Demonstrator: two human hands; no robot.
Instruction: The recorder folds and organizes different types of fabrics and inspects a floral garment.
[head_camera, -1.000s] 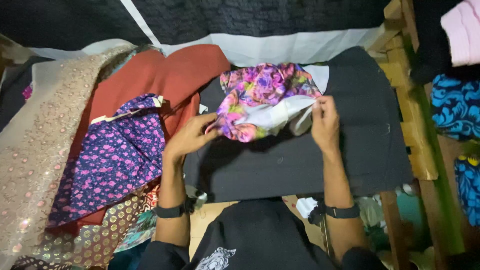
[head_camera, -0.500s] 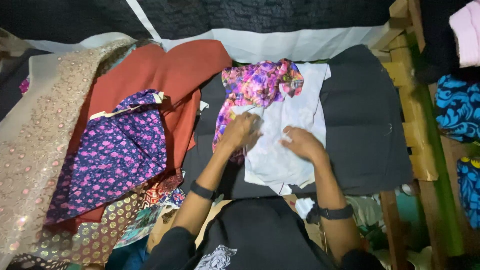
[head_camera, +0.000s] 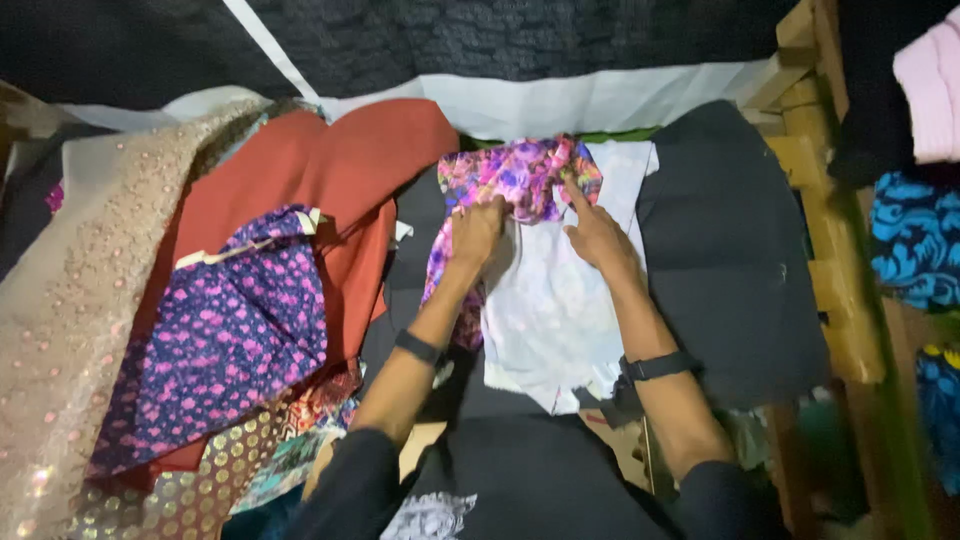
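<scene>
A pink and purple floral garment (head_camera: 520, 175) with a white lining (head_camera: 550, 310) lies spread on a dark cloth-covered surface (head_camera: 730, 250). My left hand (head_camera: 477, 230) presses on the floral fabric at its left side, fingers curled into the cloth. Just to the right, my right hand (head_camera: 595, 232) rests flat where the floral part meets the white lining, one finger pointing up onto the print. Both wrists wear dark bands.
A pile of fabrics fills the left: a rust-red cloth (head_camera: 340, 190), a purple cloth with pink dots (head_camera: 230, 340), a beige sequinned cloth (head_camera: 70, 320). A wooden frame (head_camera: 820, 230) runs along the right, with blue patterned cloth (head_camera: 915, 250) and pink cloth (head_camera: 930, 85) beyond it.
The garment has been laid out and unfolded, its white lining now spread toward me. Both hands moved from its lower part up to the floral top edge.
</scene>
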